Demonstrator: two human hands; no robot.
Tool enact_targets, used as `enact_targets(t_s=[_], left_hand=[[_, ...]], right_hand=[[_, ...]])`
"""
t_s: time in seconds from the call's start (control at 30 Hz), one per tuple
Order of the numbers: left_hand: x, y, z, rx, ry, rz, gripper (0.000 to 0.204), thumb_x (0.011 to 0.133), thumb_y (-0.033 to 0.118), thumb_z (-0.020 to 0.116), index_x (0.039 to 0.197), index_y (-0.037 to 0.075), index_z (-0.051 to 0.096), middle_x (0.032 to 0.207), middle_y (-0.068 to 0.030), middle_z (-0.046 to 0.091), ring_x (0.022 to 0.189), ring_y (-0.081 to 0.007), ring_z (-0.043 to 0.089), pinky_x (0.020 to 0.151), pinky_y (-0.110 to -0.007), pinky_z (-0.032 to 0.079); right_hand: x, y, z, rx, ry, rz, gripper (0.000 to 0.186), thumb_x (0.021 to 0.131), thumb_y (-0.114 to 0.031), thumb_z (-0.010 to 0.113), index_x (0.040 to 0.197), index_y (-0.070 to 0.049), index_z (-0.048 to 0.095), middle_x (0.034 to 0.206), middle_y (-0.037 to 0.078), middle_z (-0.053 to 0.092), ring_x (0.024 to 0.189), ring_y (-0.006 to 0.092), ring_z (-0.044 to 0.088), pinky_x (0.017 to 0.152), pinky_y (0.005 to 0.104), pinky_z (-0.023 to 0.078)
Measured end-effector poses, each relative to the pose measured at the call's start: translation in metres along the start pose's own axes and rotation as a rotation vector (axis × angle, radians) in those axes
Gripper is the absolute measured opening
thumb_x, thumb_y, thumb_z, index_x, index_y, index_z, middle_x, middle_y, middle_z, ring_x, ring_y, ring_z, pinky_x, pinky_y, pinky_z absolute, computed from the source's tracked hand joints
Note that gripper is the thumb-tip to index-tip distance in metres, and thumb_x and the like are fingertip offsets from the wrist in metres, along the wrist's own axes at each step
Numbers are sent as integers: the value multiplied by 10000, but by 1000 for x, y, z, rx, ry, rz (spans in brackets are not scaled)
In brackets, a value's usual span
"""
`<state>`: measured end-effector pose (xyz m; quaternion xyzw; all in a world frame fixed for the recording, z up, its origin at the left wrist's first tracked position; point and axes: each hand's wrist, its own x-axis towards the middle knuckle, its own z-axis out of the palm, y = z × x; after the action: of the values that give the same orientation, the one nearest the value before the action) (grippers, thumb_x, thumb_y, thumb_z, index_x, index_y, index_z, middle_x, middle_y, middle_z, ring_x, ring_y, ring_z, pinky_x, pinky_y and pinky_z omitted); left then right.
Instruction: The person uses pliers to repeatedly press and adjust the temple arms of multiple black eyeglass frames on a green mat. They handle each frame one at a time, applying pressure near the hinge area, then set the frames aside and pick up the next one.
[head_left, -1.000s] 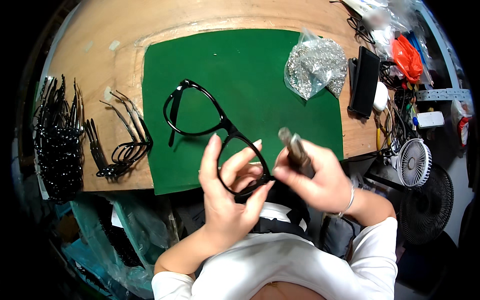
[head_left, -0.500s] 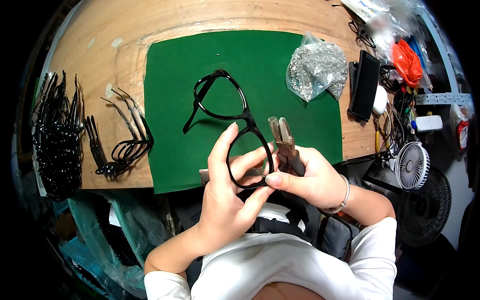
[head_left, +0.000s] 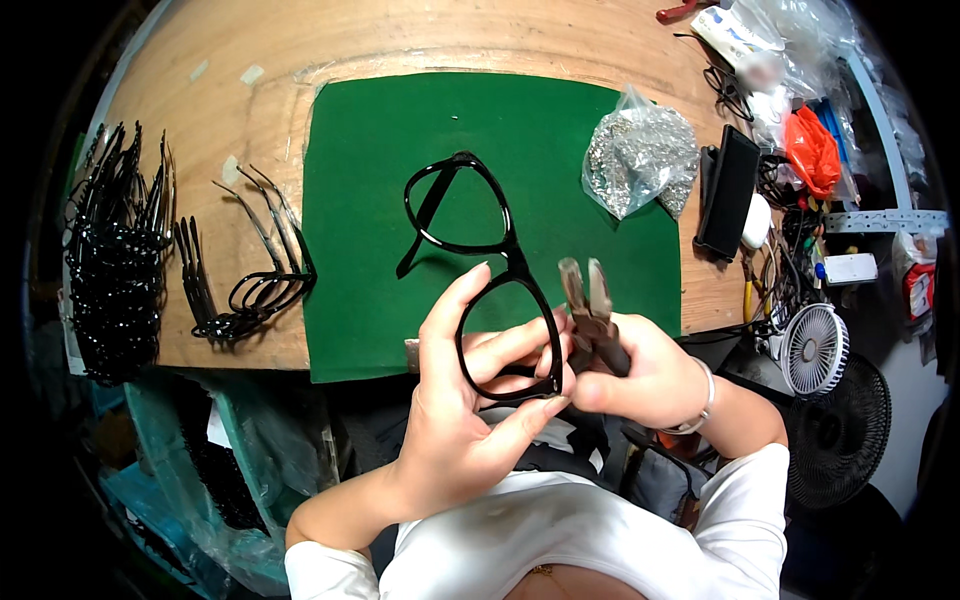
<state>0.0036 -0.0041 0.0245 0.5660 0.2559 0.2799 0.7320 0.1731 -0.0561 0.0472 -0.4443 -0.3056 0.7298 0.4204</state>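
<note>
A black eyeglass frame (head_left: 515, 264) is tilted over the green mat (head_left: 370, 130), its rims open and one temple folded behind the far rim. My left hand (head_left: 440, 425) grips the near rim, with fingers behind it and the thumb at its lower corner. In my right hand (head_left: 650, 375) is a pair of pliers (head_left: 592, 318), jaws pointing away from me and parted with nothing visible between them. My right thumb and fingertips meet the frame's near corner beside my left fingers. The hinge there is hidden by my fingers.
Black eyeglass frames stand in a dense stack (head_left: 115, 290) at the far left, and several more frames (head_left: 265, 292) lie beside the mat. A clear bag of small metal parts (head_left: 640, 150) rests at the mat's far right. Beyond are a phone (head_left: 727, 190), cables and a white fan (head_left: 815, 348).
The pliers' jaws have spread wider. Both hands, the frame and the pliers sit slightly lower and further right in view; the whole view has also shifted a little.
</note>
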Motion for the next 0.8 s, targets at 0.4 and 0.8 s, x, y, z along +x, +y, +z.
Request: enact_targets(t_s=[0.4, 0.8], left_hand=[[-7, 4, -12, -99, -43, -91, 844, 726, -86, 595, 1319, 44, 9, 1175, -215, 479, 859, -112, 554, 772, -231, 455], [-2, 0, -4, -81, 2, -188, 839, 744, -89, 571, 1314, 51, -29, 1203, -234, 440, 856, -155, 585, 769, -272, 484]], right_hand=[[-9, -13, -13, -737, -329, 168, 293, 859, -281, 514, 920, 6, 501, 784, 125, 570, 699, 234, 583, 617, 325, 453], [-8, 4, -13, -1099, -117, 86, 371, 819, -321, 535, 764, 45, 538, 630, 199, 572, 614, 355, 581, 580, 403, 474]])
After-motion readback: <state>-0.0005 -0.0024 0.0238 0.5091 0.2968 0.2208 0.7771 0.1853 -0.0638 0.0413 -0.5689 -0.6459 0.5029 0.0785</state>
